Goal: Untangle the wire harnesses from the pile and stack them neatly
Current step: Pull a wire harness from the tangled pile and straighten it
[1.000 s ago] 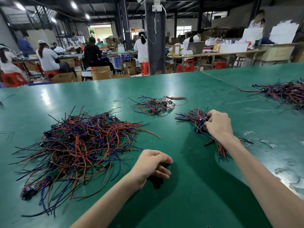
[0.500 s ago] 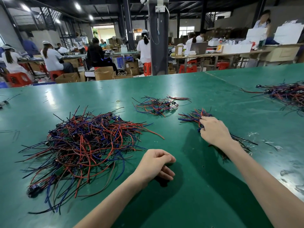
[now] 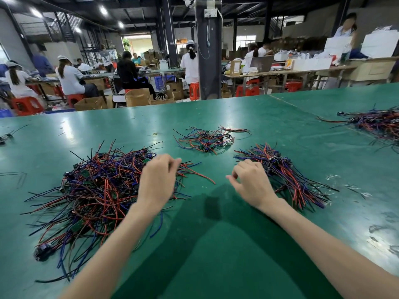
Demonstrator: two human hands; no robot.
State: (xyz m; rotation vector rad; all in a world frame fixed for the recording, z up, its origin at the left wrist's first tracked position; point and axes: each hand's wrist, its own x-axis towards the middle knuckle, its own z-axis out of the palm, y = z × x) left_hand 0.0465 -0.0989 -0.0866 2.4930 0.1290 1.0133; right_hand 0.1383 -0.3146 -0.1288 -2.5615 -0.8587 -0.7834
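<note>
Green table (image 3: 237, 255), left hand (image 3: 158, 180) curled over tangled pile (image 3: 97, 188), grip unclear, right hand (image 3: 252, 184) loosely curled, empty, beside stack (image 3: 289, 178)

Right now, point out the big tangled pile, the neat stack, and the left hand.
big tangled pile (image 3: 92, 190), head view, dense middle.
neat stack (image 3: 291, 180), head view, aligned wires near its middle.
left hand (image 3: 158, 180), head view, back of the hand.

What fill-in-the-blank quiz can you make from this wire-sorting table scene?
1. The table top is coloured ____.
2. The tangled pile, partly under the left hand, lies to the ____ of the neat stack.
3. The small pile lies ____ from the person than the right hand.
Missing words: green; left; farther.
</note>
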